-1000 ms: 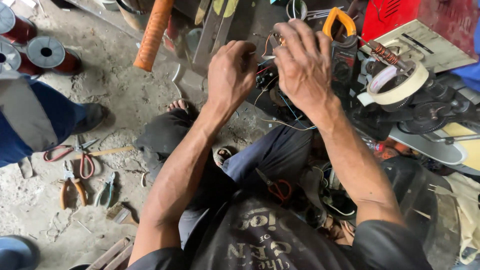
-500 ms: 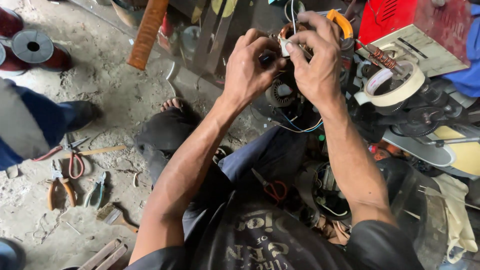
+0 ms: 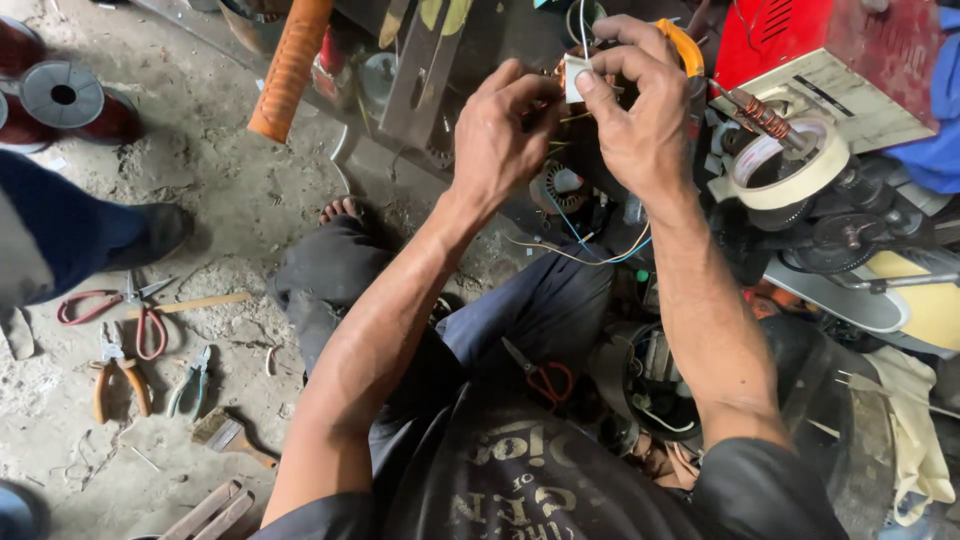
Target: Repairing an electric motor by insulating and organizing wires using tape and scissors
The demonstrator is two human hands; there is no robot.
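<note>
Both hands are up in front of the chest, working on the same little thing. Right hand (image 3: 640, 120) has its thumb and forefinger pinched shut on a small white piece (image 3: 574, 78), looks like tape or an insulating tab, right at the copper winding leads. Left hand (image 3: 500, 135) is curled in just beside it, fingertips closed on the wire ends from the other side, though I can't see exactly what it grips. That piece looks light, thin and floppy, so I'd say it wants a fingertip pinch by its edges, nothing harder; the fine wires (image 3: 585, 245) hanging below look easy to kink or snap. Forearms come up in a V from the lap, wrists bent inward. Over by the right hand sits a roll of masking tape (image 3: 790, 165), and on the concrete floor (image 3: 200, 200) near its left edge lie red-handled scissors (image 3: 110, 305) and orange pliers (image 3: 118, 380).
</note>
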